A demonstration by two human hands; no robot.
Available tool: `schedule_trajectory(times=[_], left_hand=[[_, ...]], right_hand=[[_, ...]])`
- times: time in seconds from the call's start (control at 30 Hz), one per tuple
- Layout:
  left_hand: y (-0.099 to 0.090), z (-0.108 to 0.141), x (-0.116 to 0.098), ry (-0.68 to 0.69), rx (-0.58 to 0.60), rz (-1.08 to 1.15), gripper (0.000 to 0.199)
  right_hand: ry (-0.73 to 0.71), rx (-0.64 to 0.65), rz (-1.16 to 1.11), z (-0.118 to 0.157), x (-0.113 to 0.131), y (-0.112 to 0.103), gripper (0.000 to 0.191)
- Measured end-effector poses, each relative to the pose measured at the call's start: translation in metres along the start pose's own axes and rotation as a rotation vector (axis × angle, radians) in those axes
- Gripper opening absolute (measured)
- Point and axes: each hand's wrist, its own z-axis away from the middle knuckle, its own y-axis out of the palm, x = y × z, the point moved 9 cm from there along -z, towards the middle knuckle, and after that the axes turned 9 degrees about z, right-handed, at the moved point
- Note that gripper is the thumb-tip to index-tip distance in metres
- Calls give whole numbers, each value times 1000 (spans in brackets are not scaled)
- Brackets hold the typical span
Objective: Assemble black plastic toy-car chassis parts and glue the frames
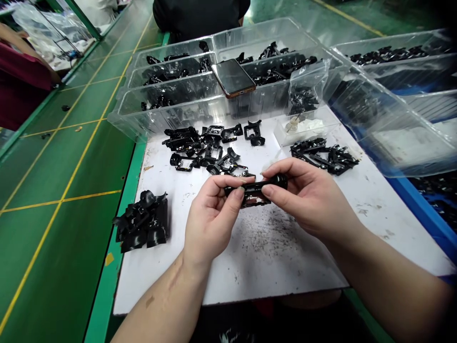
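Between both hands, above the white tabletop, is a black plastic part with a long bar and a frame-like lower side. My left hand pinches its left end between thumb and fingers. Its right end, which is rounded, sits in the grip of my right hand. Fingertips hide some of the part. Just beyond the hands lies a loose pile of similar black frame parts. Right of that is a heap of thin black pieces. A stack of black parts with curved ends stands at the left.
A clear divided tray with black parts spans the back, and a phone rests on it. A small white box and a plastic bag sit behind the right heap. More clear trays stand right. A person is across the table.
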Motion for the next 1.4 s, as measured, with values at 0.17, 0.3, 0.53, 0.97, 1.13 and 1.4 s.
schedule_trajectory(times=[0.17, 0.3, 0.53, 0.97, 1.13, 1.4], left_hand=[[0, 1, 0, -21, 5, -10, 8], [-1, 0, 2, -36, 8, -21, 8], [2, 1, 3, -38, 19, -11, 9], [-3, -1, 0, 19, -23, -93, 15], [-3, -4, 4, 18, 15, -49, 19], [-9, -10, 15, -156, 12, 436, 34]], right_hand=[[42, -21, 26, -1, -1, -3, 23], [47, -30, 40, -2, 0, -4, 28], [40, -21, 8, 0, -3, -3, 20], [-67, -17, 136, 4, 4, -2, 22], [-40, -10, 171, 9, 2, 0, 18], [-165, 258, 32, 11, 6, 4, 39]])
